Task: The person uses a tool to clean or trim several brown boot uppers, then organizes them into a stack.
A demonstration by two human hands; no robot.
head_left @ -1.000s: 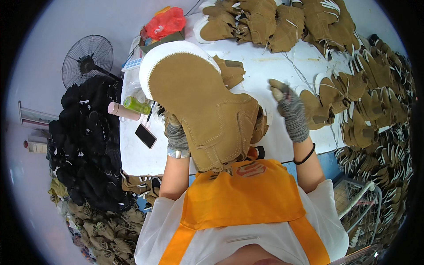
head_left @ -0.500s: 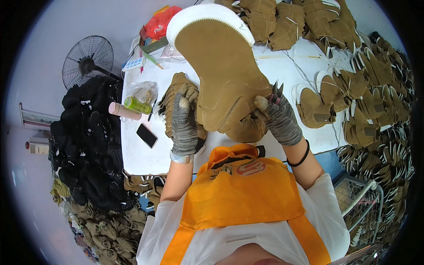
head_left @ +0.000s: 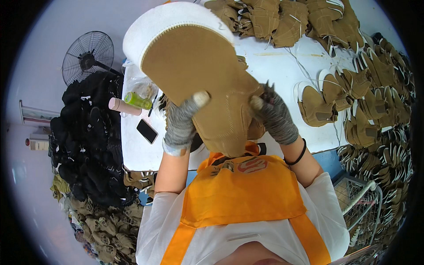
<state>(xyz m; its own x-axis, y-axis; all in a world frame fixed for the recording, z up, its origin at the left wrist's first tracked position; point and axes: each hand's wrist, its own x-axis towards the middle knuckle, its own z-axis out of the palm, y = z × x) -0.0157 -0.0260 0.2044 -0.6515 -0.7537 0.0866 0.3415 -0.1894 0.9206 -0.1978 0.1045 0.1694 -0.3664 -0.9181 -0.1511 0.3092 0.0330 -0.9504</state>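
A brown shoe upper (head_left: 198, 70) with a white band (head_left: 154, 26) along its far, rounded end is raised over the white table (head_left: 282, 66). My left hand (head_left: 182, 123), in a grey glove, grips its left edge, thumb on the brown face and fingers hidden beneath. On the opposite edge, my gloved right hand (head_left: 278, 117) is closed, its thumb against the upper. Dark pointed tips (head_left: 268, 86), like those of thread snips, stick out from the right hand; their handles are hidden. Another brown piece (head_left: 241, 62) peeks out behind the raised upper.
Brown uppers (head_left: 287, 22) are piled at the back, with more (head_left: 316, 104) on the right. A phone (head_left: 147, 131), a pink bottle (head_left: 124, 107) and a green bottle (head_left: 138, 101) occupy the table's left side. Beyond lie black goods (head_left: 95, 145) and a fan (head_left: 87, 59).
The upper's white end has swung left and the piece looks closer. My left hand, formerly beside its edge near another upper, now has its thumb on the brown face. The right hand barely shifted.
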